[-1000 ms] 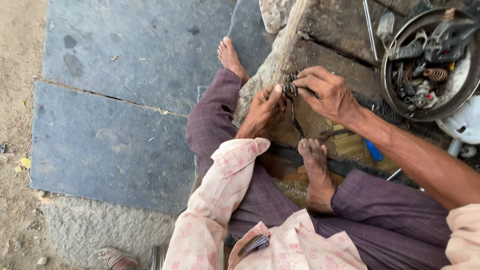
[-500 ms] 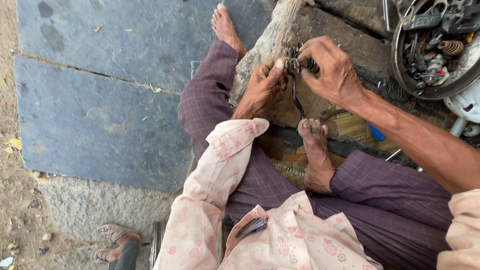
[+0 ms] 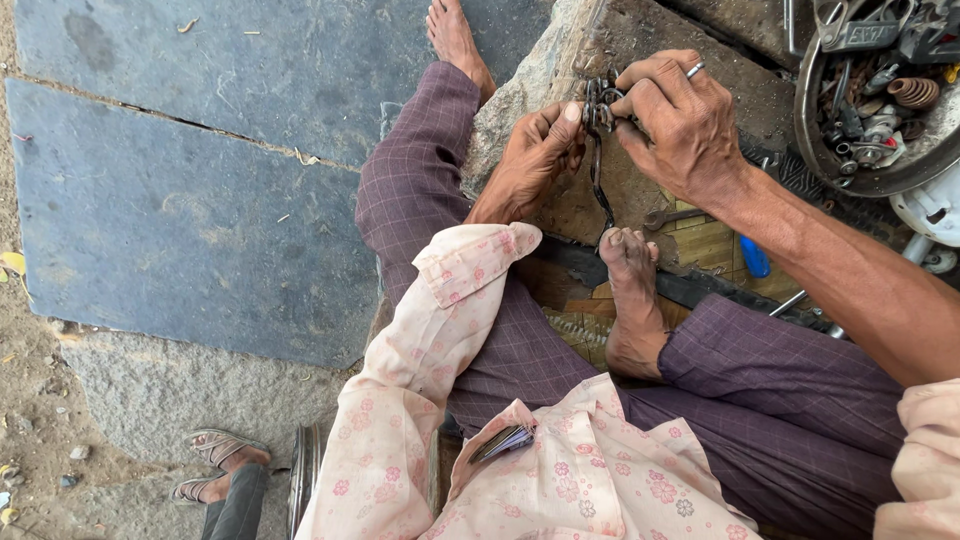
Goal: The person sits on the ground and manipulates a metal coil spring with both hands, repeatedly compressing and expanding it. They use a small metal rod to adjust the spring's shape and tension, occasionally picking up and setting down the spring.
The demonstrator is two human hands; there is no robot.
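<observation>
Stone slab [image 3: 520, 110]: seat edge, work surface. Bowl [image 3: 870, 180]: metal, full of spare parts, untouched. Right hand [image 3: 680, 125]: pinching chain top. Left hand [image 3: 535, 165]: gripping beside it. Chain [image 3: 598, 150]: dark, dangling between both hands toward foot [image 3: 630, 290]; work appears mid-way, unfinished.

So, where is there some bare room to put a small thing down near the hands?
The grey stone slabs beyond the purple trouser leg lie bare, apart from a few scraps. A small rough patch of stone block above the left hand is free. It is crowded around the right hand: the dark chain, a spanner, the round metal pan full of parts.
</observation>
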